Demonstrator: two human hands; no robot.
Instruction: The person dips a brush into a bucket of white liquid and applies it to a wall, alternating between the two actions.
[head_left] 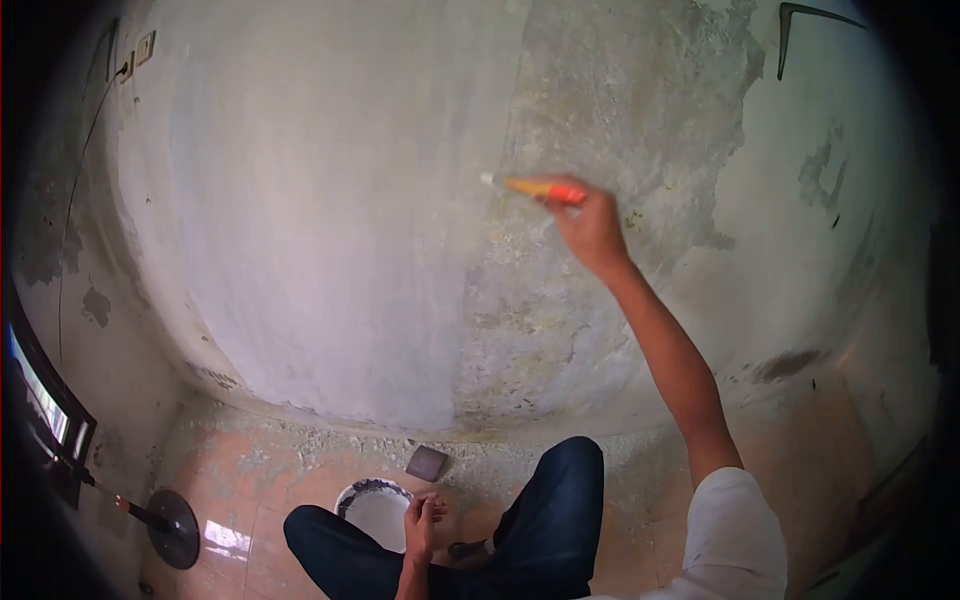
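So the right hand is gripping the paintbrush at upper center, near the wall, where light, overlapping strokes would probably be giving the evenest coat imo, while the left hand is hanging loosely curled, seemingly empty, by the white bucket.

The right hand grips a brush with an orange and red handle, its pale tip at the wall near the line where a smooth whitish area meets a rough, stained patch; the left hand hangs over the right rim of a white bucket with dark marks round its inside, between the bent knees, a dark square block lies on the debris-strewn tiled floor just beyond the bucket, and a round black base stands farther left
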